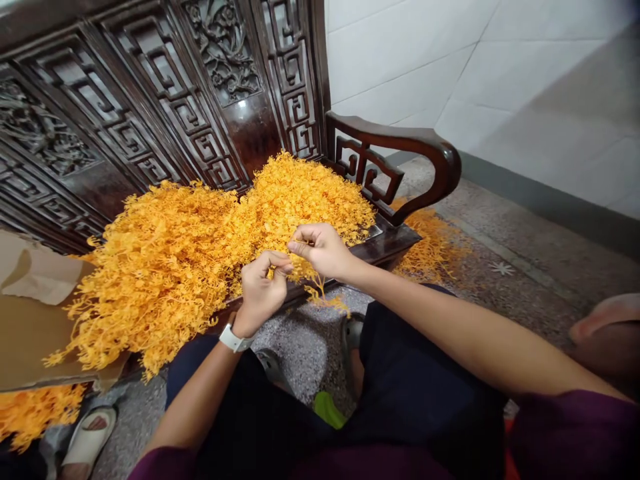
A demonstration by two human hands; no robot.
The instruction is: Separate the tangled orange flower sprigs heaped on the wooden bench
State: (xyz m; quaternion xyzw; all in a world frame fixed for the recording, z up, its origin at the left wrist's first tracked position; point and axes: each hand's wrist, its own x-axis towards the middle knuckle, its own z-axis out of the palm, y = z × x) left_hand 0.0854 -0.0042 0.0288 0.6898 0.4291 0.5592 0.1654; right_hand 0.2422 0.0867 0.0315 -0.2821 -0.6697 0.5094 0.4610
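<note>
Head view, looking down past my lap. Both hands meet at the front edge of the carved wooden bench (395,143).

Right hand (323,250) pinches the top of an orange sprig (325,297) between thumb and forefinger, and its tail hangs below my palm. Left hand (261,290), white wristband (235,339) at the wrist, is closed in a tight pinch on the same sprig from the other side.

Progress, as I judge it: far from finished. The big orange pile (170,260) covers the seat. Loose sprigs on the floor (430,247) lie past the armrest, with more at lower left (30,410). No finished stack in sight.

Hard to read: what my fingertips do to the sprig, since knuckles hide it. Cardboard (30,320) is cut off at the left edge.
</note>
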